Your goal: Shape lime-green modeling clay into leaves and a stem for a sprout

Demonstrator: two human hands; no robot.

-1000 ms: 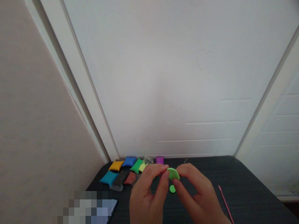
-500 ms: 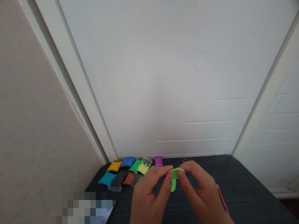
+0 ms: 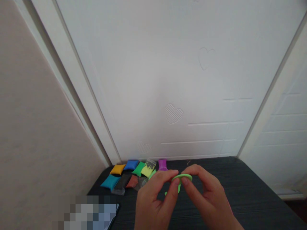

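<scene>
Left hand (image 3: 155, 202) and right hand (image 3: 208, 195) pinch a green disc (image 3: 182, 176) above the table (image 3: 251, 198), its flattening apparently done; whether the green piece (image 3: 179, 189) below is attached cannot be seen.

A thin, flat light-green piece (image 3: 182, 176) with a rounded edge is pinched between both hands (image 3: 178, 180), above the dark table (image 3: 249, 191).

Head-worn camera looks forward and down, hands close below centre.
</scene>
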